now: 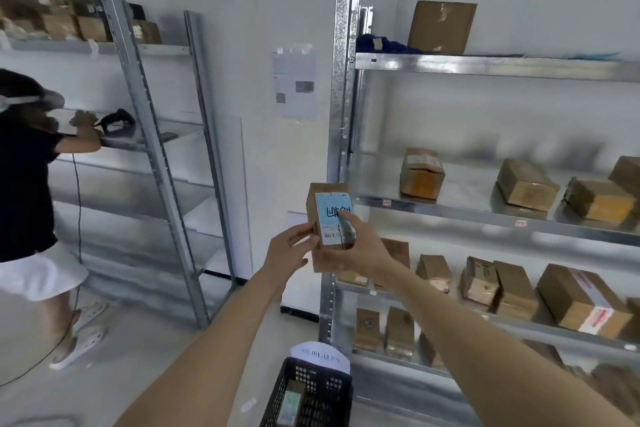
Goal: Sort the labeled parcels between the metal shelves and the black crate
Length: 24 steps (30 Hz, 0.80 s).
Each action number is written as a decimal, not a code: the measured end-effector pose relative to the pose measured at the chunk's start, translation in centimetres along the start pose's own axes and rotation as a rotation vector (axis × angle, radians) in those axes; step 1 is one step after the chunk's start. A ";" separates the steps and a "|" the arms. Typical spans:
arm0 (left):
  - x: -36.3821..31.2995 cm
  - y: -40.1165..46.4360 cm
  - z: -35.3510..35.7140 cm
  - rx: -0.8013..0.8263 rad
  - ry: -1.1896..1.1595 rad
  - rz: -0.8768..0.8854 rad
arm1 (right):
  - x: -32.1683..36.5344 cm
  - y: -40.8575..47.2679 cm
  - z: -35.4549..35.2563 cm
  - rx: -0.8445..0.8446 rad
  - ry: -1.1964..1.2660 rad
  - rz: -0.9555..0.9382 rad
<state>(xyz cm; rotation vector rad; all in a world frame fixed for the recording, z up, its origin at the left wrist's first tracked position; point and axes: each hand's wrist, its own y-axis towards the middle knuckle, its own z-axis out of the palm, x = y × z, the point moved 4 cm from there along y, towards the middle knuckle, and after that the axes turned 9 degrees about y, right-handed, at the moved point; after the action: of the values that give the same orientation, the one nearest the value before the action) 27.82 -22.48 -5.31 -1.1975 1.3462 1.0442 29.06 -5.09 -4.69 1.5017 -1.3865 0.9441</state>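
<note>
between two metal shelves [485,211], a person holds a parcel [330,215] upright at chest height, long axis vertical, label facing them. left hand [289,248] pinches its lower left edge; right hand [353,246] grips the lower right, a finger lying across the label. both hands are together on it. the right shelves stand just beside it; the black crate [308,395] sits well below, on the floor. the label's handwriting is blurred and the crate is cut off by the frame edge.

Cardboard parcels [526,188] lie on the metal shelves [485,66]; the black crate [311,395] stands on the floor [138,357].
</note>
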 end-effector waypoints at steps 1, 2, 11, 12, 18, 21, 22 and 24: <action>0.7 0.2 -0.8 0.004 0.003 -0.012 | -0.3 0.3 1.0 0.000 -0.002 0.005; 1.3 0.4 -1.5 0.010 0.007 -0.024 | -0.7 0.8 1.8 -0.007 -0.003 0.012; 8.1 7.3 -3.9 0.041 0.127 -0.083 | -7.9 7.6 7.4 -0.024 0.011 0.103; 9.5 8.5 -4.1 0.041 0.153 -0.095 | -9.3 8.5 7.8 -0.025 0.014 0.128; 19.8 15.2 -4.5 0.074 0.362 -0.207 | -20.6 12.1 10.6 -0.028 0.005 0.274; 25.8 17.2 -4.2 0.108 0.480 -0.271 | -26.3 12.5 12.0 -0.019 0.001 0.320; 28.0 17.9 -4.2 0.107 0.513 -0.283 | -28.1 12.5 12.4 -0.019 -0.006 0.341; 32.5 18.9 -4.0 0.125 0.593 -0.303 | -32.4 12.4 13.6 -0.014 -0.026 0.385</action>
<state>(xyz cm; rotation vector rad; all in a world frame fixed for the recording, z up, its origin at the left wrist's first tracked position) 8.68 -27.71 -37.44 -1.6272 1.5773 0.3889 13.33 -6.87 -38.39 1.2617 -1.7348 1.1475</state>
